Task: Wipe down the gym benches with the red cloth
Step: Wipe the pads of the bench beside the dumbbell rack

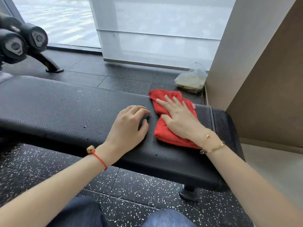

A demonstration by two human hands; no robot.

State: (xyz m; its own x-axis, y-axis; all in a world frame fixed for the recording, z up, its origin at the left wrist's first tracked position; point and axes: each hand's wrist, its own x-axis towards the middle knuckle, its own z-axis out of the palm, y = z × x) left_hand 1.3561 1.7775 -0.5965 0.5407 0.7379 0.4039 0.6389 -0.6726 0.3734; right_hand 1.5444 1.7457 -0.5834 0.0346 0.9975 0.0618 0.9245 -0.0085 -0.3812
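A black padded gym bench runs across the view from left to right. The red cloth lies folded on the bench's right part, its far corner reaching the pad's back edge. My right hand lies flat on the cloth with fingers spread, pressing it onto the pad. My left hand rests on the bare pad just left of the cloth, fingers curled down, holding nothing. Small dark crumbs dot the pad near its front edge.
A clear plastic bag with something brownish sits on the floor behind the bench by a beige wall corner. Black dumbbells on a rack stand at the far left. The speckled rubber floor and my knees are below.
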